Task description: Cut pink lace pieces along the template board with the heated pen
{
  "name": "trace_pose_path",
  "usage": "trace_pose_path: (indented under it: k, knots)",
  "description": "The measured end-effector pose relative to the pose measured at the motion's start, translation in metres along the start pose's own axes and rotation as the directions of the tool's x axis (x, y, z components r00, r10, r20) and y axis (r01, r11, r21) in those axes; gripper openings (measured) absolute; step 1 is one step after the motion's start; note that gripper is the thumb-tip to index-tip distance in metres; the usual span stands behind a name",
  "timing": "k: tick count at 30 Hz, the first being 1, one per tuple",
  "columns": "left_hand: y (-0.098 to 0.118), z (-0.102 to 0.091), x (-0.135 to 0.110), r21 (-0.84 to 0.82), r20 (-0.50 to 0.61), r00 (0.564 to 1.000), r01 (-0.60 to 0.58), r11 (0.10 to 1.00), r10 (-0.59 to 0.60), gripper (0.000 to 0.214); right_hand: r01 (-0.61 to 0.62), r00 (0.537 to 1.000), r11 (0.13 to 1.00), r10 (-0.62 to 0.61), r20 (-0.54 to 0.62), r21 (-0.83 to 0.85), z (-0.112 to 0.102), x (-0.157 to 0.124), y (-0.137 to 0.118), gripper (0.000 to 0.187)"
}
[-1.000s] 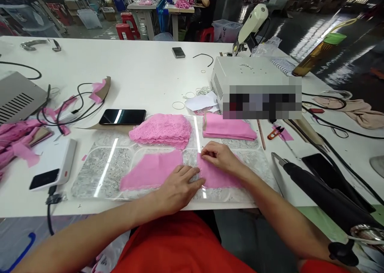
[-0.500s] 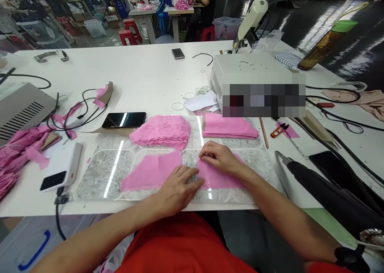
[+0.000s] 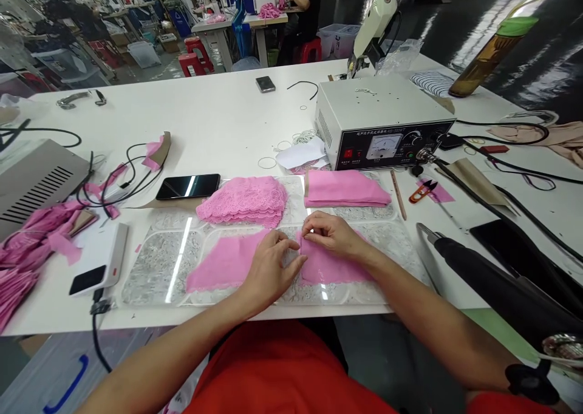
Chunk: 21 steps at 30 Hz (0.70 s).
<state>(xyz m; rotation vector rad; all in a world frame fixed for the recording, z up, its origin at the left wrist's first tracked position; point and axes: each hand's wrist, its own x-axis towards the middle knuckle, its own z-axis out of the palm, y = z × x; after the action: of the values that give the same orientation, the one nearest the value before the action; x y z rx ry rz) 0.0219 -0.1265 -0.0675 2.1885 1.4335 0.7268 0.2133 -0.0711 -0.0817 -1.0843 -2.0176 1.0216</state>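
On a clear patterned mat (image 3: 159,268), two flat pink fabric pieces lie side by side near the table's front edge. My right hand (image 3: 334,235) pinches the upper left corner of the right fabric piece (image 3: 334,268). Over the inner edge of the left fabric piece (image 3: 223,262) is my left hand (image 3: 271,271), its fingers bent and its thumb apart, with nothing visible in it. Behind the left piece sits a stack of pink lace fabric (image 3: 246,200). A folded pink fabric stack (image 3: 346,189) lies behind my right hand.
A grey control box (image 3: 382,122) stands at the back right. To the right lie orange thread snips (image 3: 422,191) and a black handheld tool (image 3: 492,286) with cables. A phone (image 3: 188,186), a white power bank (image 3: 100,259) and bundled pink fabric (image 3: 34,238) are on the left.
My left hand has risen slightly, its thumb and fingers parting more. My right hand keeps its pinch at the fabric corner. The whole view has shifted a little.
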Motion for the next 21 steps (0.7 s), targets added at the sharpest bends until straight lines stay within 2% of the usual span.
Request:
trace_pose_path:
  k: [3, 7, 21]
  knots:
    - [0.0035, 0.0055, 0.006, 0.022, 0.012, 0.997, 0.076, 0.997, -0.076, 0.012, 0.003, 1.0, 0.999, -0.003, 0.002, 0.04, -0.001, -0.0001, -0.0009, 0.008]
    - [0.0059, 0.0099, 0.0085, 0.031, 0.012, 0.993, 0.115, 0.993, -0.116, 0.006, 0.01, 1.0, 0.997, -0.01, -0.001, 0.074, -0.0019, 0.0002, -0.0012, 0.008]
    - [0.0039, 0.0113, 0.0072, 0.001, 0.017, 0.995, 0.097, 0.995, -0.097, 0.016, 0.014, 0.999, 1.0, -0.014, -0.039, 0.01, 0.0012, 0.0025, -0.0004, 0.008]
